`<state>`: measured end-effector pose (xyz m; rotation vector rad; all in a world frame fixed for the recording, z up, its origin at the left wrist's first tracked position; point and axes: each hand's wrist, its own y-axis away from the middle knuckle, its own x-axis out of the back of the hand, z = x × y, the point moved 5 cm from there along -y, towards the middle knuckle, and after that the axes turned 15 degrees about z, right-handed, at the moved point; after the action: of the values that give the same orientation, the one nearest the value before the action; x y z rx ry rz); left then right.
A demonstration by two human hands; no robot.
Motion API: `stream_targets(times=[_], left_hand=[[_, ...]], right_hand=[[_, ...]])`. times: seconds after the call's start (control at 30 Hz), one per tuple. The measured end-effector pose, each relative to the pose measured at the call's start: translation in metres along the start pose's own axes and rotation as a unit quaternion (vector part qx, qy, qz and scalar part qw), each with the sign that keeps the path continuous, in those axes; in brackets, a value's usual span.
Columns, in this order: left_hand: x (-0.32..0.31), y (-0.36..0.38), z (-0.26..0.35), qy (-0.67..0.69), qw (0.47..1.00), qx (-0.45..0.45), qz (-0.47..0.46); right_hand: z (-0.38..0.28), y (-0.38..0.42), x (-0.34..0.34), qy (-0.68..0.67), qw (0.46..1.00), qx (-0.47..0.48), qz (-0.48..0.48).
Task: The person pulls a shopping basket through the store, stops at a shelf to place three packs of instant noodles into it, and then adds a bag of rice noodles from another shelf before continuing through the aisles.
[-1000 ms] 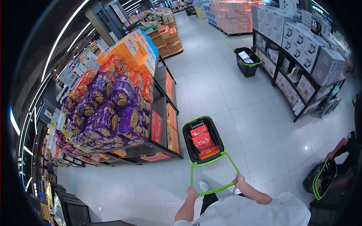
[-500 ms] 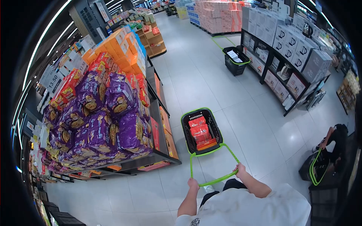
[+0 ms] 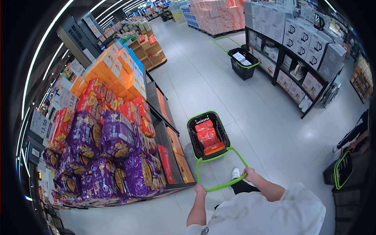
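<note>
A black shopping basket (image 3: 191, 138) with a green rim stands on the floor in front of me, with several red packets (image 3: 207, 137) inside. Its green handle (image 3: 224, 185) stretches back toward my body. My left hand (image 3: 200, 190) is closed around the handle's left corner, and my right hand (image 3: 249, 173) grips the right corner. Nearest my left hand is a display shelf (image 3: 176, 188) heaped with purple noodle multipacks (image 3: 117, 135). One white shoe (image 3: 235, 174) of mine shows beneath the handle.
Red packs (image 3: 135, 113) and orange boxes (image 3: 113, 68) fill the shelf's far part. Another black basket (image 3: 243, 69) stands ahead beside shelving (image 3: 290, 76) with boxed kettles. At right, a person's arm (image 3: 358, 143) is near a third basket (image 3: 331, 173). Pink stacked packs (image 3: 215, 15) stand farther off.
My basket and I have advanced along the aisle, so the purple packs sit closer and lower in view. My white shoe has come into sight. The person at right has shifted.
</note>
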<state>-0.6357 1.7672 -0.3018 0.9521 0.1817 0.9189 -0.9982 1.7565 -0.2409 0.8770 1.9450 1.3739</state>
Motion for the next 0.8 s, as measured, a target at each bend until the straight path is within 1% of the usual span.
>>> stream_targets(times=[0.07, 0.1, 0.13, 0.2, 0.27, 0.37, 0.43, 0.53, 0.6, 0.7, 0.8], left_hand=[[-0.031, -0.016, 0.043, 0.053, 0.998, -0.001, -0.029], [-0.040, -0.022, 0.056, 0.075, 0.996, 0.005, -0.041], [-0.052, -0.011, 0.081, 0.101, 0.992, 0.039, -0.065], [-0.076, 0.011, 0.124, 0.101, 0.993, 0.014, -0.050], [-0.095, 0.020, 0.151, 0.096, 0.994, -0.024, -0.036], [-0.120, 0.007, 0.163, 0.047, 0.998, -0.040, -0.018], [-0.140, -0.008, 0.167, 0.064, 0.998, -0.018, -0.017], [-0.160, -0.026, 0.177, 0.057, 0.998, 0.000, -0.006], [-0.177, -0.046, 0.187, 0.025, 1.000, 0.013, 0.003], [-0.207, -0.095, 0.199, 0.004, 1.000, -0.003, -0.030], [-0.232, -0.112, 0.225, 0.021, 0.996, 0.075, -0.044]], right_hand=[[-0.022, -0.006, -0.043, -0.013, 0.998, -0.035, -0.055], [-0.029, -0.009, -0.054, -0.019, 0.995, -0.056, -0.075], [-0.040, -0.013, -0.070, -0.019, 0.992, -0.055, -0.108], [-0.059, -0.019, -0.103, 0.005, 0.993, -0.053, -0.101], [-0.072, -0.024, -0.130, 0.021, 0.994, -0.051, -0.099], [-0.091, -0.044, -0.155, 0.013, 0.994, -0.053, -0.095], [-0.098, -0.057, -0.171, -0.019, 0.994, -0.062, -0.088], [-0.116, -0.054, -0.190, 0.003, 0.995, -0.057, -0.076], [-0.129, -0.051, -0.205, 0.015, 0.997, -0.024, -0.073], [-0.138, -0.066, -0.232, 0.021, 0.999, 0.018, -0.041], [-0.156, -0.075, -0.268, 0.014, 0.998, 0.055, 0.015]])
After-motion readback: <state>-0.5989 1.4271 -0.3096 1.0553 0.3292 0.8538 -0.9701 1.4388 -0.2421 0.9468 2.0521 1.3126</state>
